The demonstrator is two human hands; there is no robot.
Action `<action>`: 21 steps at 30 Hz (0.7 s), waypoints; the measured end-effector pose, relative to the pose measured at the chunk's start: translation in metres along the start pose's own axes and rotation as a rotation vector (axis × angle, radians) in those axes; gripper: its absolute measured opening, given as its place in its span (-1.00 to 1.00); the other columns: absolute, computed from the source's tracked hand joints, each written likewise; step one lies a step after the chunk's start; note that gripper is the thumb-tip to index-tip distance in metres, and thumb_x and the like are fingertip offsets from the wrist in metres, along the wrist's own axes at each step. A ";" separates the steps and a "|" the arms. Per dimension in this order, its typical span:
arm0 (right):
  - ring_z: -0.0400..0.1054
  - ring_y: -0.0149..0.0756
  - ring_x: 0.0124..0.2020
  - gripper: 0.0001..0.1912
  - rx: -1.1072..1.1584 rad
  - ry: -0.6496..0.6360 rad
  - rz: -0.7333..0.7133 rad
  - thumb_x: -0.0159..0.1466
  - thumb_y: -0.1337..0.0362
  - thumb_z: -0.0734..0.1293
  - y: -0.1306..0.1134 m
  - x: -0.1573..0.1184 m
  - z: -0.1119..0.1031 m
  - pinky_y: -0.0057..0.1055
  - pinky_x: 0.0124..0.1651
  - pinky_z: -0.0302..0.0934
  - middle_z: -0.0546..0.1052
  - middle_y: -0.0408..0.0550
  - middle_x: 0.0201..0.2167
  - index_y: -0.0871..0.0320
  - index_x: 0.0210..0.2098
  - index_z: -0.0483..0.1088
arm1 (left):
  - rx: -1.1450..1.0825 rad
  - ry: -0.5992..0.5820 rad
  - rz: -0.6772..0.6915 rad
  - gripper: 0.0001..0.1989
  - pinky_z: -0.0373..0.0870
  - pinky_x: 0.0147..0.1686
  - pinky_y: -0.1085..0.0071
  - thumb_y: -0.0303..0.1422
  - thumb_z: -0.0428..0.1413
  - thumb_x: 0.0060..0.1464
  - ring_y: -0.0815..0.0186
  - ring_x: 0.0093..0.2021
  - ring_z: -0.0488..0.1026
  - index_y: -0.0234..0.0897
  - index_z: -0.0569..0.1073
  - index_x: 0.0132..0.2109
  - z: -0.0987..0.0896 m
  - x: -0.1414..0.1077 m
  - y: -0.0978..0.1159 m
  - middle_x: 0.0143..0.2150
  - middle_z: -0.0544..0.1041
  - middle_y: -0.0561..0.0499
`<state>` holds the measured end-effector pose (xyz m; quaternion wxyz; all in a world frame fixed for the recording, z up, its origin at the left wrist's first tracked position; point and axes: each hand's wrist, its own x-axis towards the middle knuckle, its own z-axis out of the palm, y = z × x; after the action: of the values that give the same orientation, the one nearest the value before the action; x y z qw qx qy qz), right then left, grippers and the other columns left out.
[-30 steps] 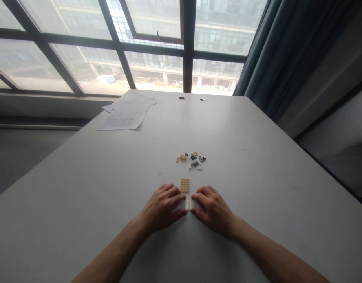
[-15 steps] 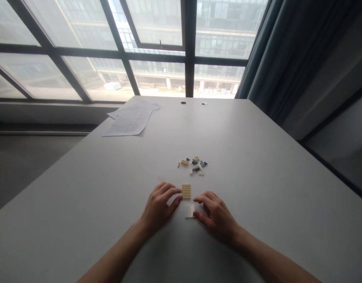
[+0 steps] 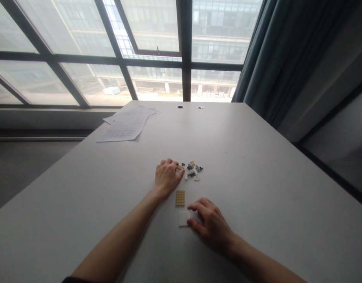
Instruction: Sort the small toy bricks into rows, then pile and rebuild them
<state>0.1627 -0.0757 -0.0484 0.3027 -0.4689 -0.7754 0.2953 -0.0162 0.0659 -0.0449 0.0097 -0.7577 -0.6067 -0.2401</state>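
My left hand (image 3: 168,175) is at the left edge of a small pile of building bricks, its thumb and index finger closed round a tan brick (image 3: 180,168) that lies on the table. Its other fingers are curled, and they may cover further pieces. Nearer to me, a tan studded plate (image 3: 180,198) lies flat, touched by neither hand. Just below it rests a small clear, whitish square piece (image 3: 183,219). My right hand (image 3: 209,220) lies at that square's right edge, thumb tip at its border and fingers apart, holding nothing.
Several grey, dark, white and tan bricks (image 3: 191,173) make up the pile. Printed sheets (image 3: 125,124) overlap at the far left of the white table (image 3: 257,177). Two round holes show near the far edge, below a large window. A blue curtain (image 3: 266,59) hangs at right.
My left hand has moved forward from beside the tan studded plate to the pile and round the tan brick. My right hand stays by the clear square. The view has shifted slightly.
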 end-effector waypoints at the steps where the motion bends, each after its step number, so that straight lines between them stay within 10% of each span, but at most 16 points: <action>1: 0.28 -0.21 -0.14 -0.77 0.014 0.003 0.003 0.22 0.27 0.34 0.000 0.000 0.000 -0.30 -0.04 0.16 0.44 -0.02 -0.21 0.11 -0.11 0.42 | -0.009 0.007 0.007 -0.74 0.29 -0.10 0.13 -0.18 0.14 0.03 0.04 -0.09 0.36 -0.26 0.53 -0.21 0.000 0.000 0.001 -0.18 0.51 -0.12; 11: 0.26 -0.33 -0.38 -0.67 0.773 0.096 0.270 0.29 0.06 0.23 0.004 0.030 -0.009 -0.38 -0.28 0.16 0.45 -0.06 -0.38 0.17 -0.20 0.47 | -0.529 0.184 0.357 -0.70 0.38 -0.12 0.28 -0.40 0.17 0.04 0.24 -0.14 0.39 -0.23 0.41 -0.04 -0.043 -0.062 0.030 -0.16 0.49 -0.05; 21: 0.23 -0.44 -0.42 -0.79 1.141 0.149 0.306 0.09 0.21 0.46 0.004 0.036 0.000 -0.49 -0.29 0.14 0.40 -0.19 -0.45 0.17 -0.38 0.41 | -0.470 0.233 0.488 -0.67 0.36 -0.12 0.27 -0.44 0.19 0.04 0.22 -0.13 0.39 -0.22 0.39 -0.02 -0.037 -0.081 0.033 -0.15 0.52 -0.08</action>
<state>0.1516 -0.0420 -0.0443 0.5145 -0.3582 -0.3944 0.6719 -0.0105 -0.0280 -0.0332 -0.0385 -0.8295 -0.3309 -0.4482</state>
